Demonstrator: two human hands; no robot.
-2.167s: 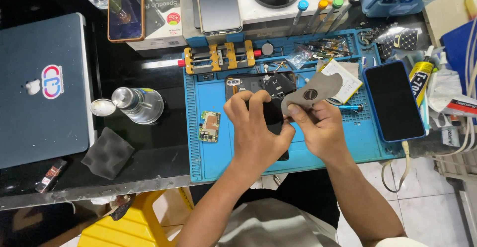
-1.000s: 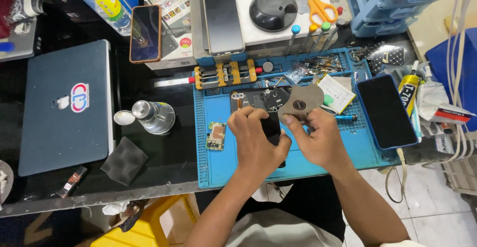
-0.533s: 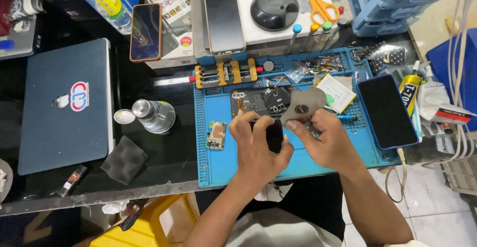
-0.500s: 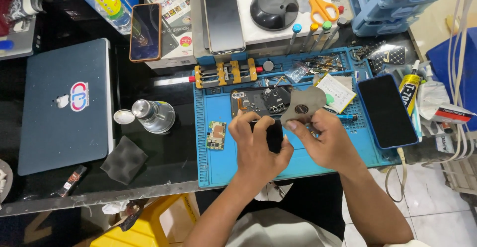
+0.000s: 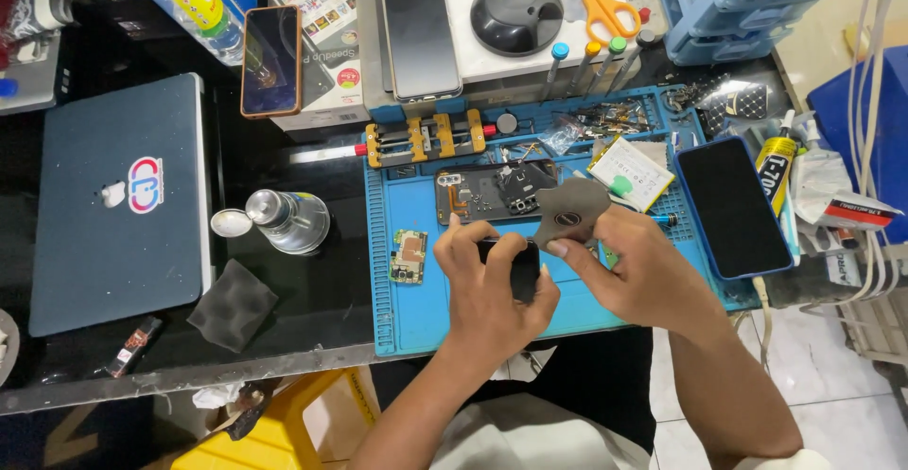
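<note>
Blue mat bare at lower centre; left hand fingers clamped on black phone; right hand pinches grey cloth just above.

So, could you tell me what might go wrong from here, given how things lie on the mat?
The small black part pinched in the left hand could slip as the right hand works the grey pad against it. A forearm might sweep the loose circuit board off the blue mat.

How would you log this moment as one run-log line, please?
left hand: grips small black part | right hand: holds grey pad | over blue mat
</note>
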